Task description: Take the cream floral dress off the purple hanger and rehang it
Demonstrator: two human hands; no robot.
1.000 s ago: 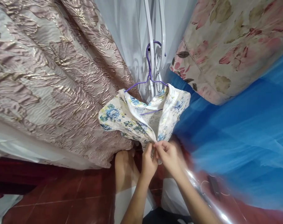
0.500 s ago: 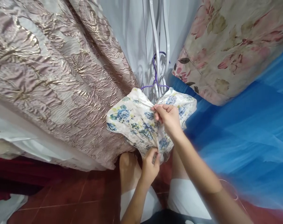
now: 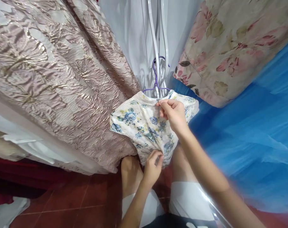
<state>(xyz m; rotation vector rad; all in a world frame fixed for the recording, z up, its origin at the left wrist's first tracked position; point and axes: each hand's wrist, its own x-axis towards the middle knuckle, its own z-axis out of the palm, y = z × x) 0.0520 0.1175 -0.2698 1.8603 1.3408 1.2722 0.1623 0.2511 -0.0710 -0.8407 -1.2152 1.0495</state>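
A white blouse with blue flowers [image 3: 144, 126] hangs in front of me on a purple hanger [image 3: 155, 76]. The hanger's hook is caught on a white scrolled metal frame [image 3: 165, 41]. My right hand [image 3: 173, 114] pinches the blouse's neckline at the middle, thumb against fingers. Lower down, my left hand [image 3: 153, 166] pinches the front of the blouse near its lower part, fingers closed on the cloth. Part of the right side of the blouse is hidden behind my right hand and forearm.
A pink and gold embossed fabric [image 3: 70, 76] hangs at the left. Pink-flowered cloth [image 3: 241, 53] and blue sheer fabric [image 3: 248, 142] hang at the right. Below are my knees and the red tiled floor [image 3: 65, 202].
My right hand has pulled the neckline slightly upward, and the blouse's front lies flatter, with the neck opening less deep. The left hand keeps its pinch in nearly the same place.
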